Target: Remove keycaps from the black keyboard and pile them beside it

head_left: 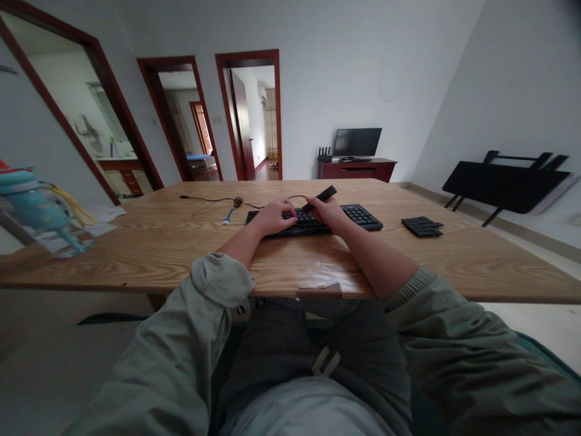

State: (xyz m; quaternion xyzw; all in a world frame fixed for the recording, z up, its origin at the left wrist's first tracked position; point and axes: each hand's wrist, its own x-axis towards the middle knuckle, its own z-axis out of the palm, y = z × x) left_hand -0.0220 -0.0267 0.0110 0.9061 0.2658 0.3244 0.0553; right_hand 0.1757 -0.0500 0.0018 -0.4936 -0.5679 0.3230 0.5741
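Note:
A black keyboard (363, 218) lies on the wooden table, its cable running off behind it to the left. Over its left half rests my left hand (275, 218), with thumb and fingers curled close together. Whatever may be between those fingertips is hidden. Just right of it, my right hand (330, 213) is closed around a thick black bar-shaped object (325, 195), tilted up to the right above the keys. The kind of that object is not clear. My two hands are close together but apart, and cover part of the keyboard.
A small blue-and-white tool (227, 217) lies left of the keyboard near the coiled cable (238, 201). To the right sits a flat dark ribbed bundle (422, 226). A light-blue bottle with a yellow strap (31, 200) and papers (106, 215) occupy the left end.

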